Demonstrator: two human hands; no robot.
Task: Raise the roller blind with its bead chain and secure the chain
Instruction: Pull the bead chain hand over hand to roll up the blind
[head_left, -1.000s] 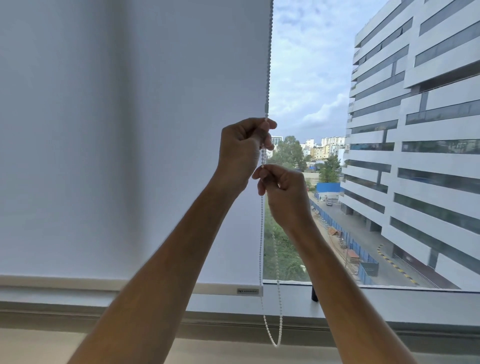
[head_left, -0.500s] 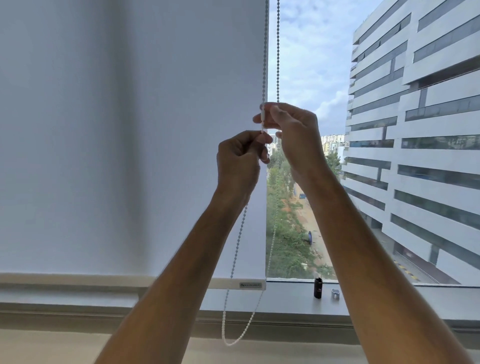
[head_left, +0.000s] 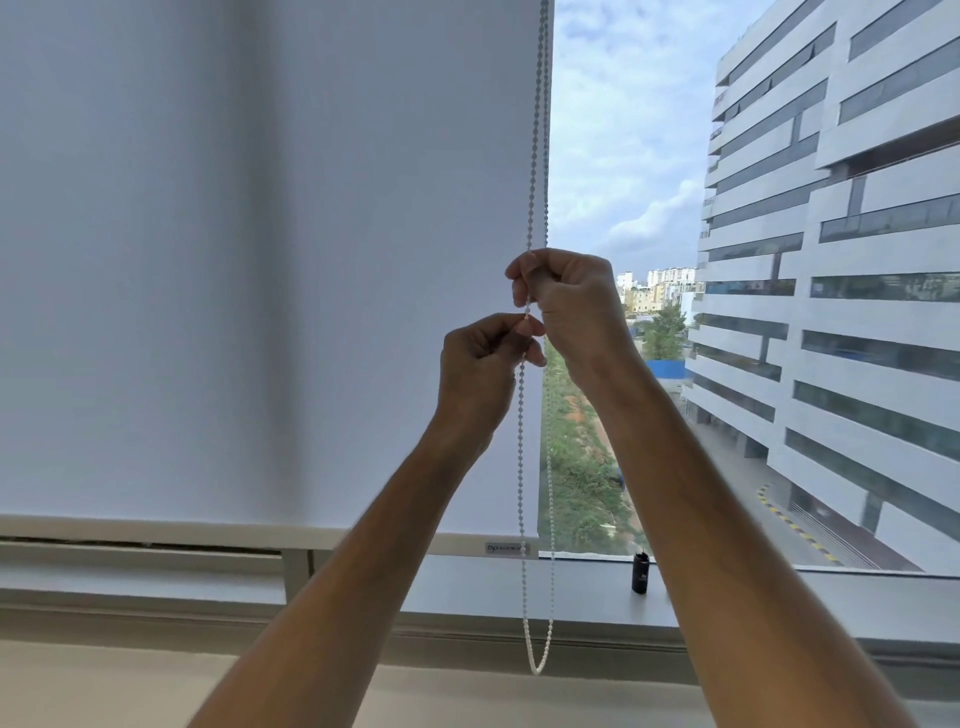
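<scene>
Hanging along the right edge of the blind (head_left: 260, 260), the bead chain (head_left: 521, 457) runs down in two strands to a loop that dangles below the window sill (head_left: 519, 587). The right hand (head_left: 576, 306) pinches the chain higher up, fingers curled round it; the left hand (head_left: 480, 364) pinches it just below, thumb and forefinger closed on a bead. The blind's bottom bar (head_left: 208, 530) sits low, just above the sill, so most of the raising looks undone. A small black cylinder (head_left: 640, 573) stands on the sill to the right. Pulling the wrong strand would lower the blind instead, and a loose pinch could let beads slip through. A sideways tug might also drag the chain off its track at the top, out of view.
</scene>
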